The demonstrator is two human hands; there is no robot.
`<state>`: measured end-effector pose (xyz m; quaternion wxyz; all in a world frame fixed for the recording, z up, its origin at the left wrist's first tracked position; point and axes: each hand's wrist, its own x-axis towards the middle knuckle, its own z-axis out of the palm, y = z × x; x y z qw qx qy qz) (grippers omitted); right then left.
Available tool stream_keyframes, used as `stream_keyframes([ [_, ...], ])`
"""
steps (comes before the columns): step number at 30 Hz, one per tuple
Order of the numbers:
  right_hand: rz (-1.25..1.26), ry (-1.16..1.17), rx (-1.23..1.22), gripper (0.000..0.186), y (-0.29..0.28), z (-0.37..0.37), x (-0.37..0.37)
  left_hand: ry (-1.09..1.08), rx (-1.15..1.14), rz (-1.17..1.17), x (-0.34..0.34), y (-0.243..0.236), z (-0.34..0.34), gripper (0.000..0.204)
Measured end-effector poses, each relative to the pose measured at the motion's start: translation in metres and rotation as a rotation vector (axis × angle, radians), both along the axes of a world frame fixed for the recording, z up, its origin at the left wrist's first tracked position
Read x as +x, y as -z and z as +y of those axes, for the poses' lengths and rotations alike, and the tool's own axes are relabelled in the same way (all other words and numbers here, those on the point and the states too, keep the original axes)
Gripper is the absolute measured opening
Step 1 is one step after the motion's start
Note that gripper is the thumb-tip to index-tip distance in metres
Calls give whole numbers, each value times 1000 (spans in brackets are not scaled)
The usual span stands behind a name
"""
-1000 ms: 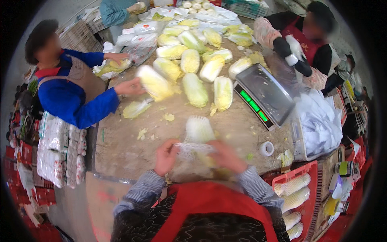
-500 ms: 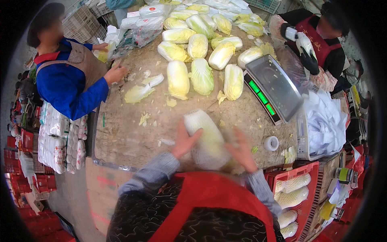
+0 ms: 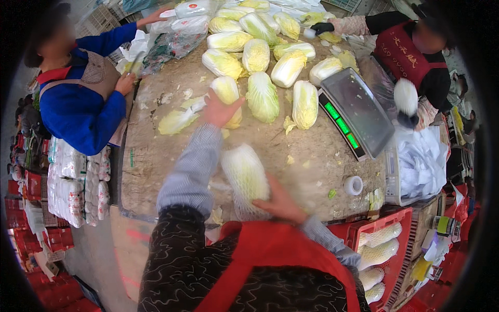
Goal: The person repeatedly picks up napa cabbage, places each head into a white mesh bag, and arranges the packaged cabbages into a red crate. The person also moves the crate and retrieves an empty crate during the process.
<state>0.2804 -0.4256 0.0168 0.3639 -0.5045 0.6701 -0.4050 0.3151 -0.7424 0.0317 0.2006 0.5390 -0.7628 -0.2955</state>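
My left hand reaches forward with its fingers around a pale yellow napa cabbage near the pile. Close to me, a cabbage in white mesh sleeve lies lengthwise on the worn wooden table, and my right hand grips its lower right side. A green-leaved cabbage and a yellower one lie right of my left hand, loose leaves to its left.
A scale, tape roll and tub of white sheets are at right, above a red crate of netted cabbages. Co-workers stand left and right; wrapped packs are stacked at lower left.
My left hand has left the netted cabbage and moved up to another one; the mesh now covers the near cabbage. The left co-worker's arm reaches farther back; the right co-worker's hands have separated.
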Motion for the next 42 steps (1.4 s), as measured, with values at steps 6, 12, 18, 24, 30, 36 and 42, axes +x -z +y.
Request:
stream_keyframes([
  [6, -260, 223, 27, 73, 13, 48, -15, -54, 552, 840, 5, 5, -14, 82],
  [12, -226, 333, 109, 56, -6, 70, -46, 512, 1029, 983, -29, -55, 49, 60],
  [18, -202, 271, -27, 39, -29, 68, -51, 735, 436, 578, -202, -93, 167, 113],
  [24, -449, 428, -24, 28, -8, 121, -45, 942, -97, -314, -323, -83, 205, 117],
  [30, -349, 514, 155, 28, 10, 164, -35, 1012, -39, -76, -391, -106, 173, 93],
  [36, -266, 534, 186, 32, 1, 164, -28, 1177, -110, -95, -416, -86, 168, 60],
  [42, -263, 599, 229, 32, -1, 168, -14, 1166, -197, -220, -412, -74, 189, 65],
])
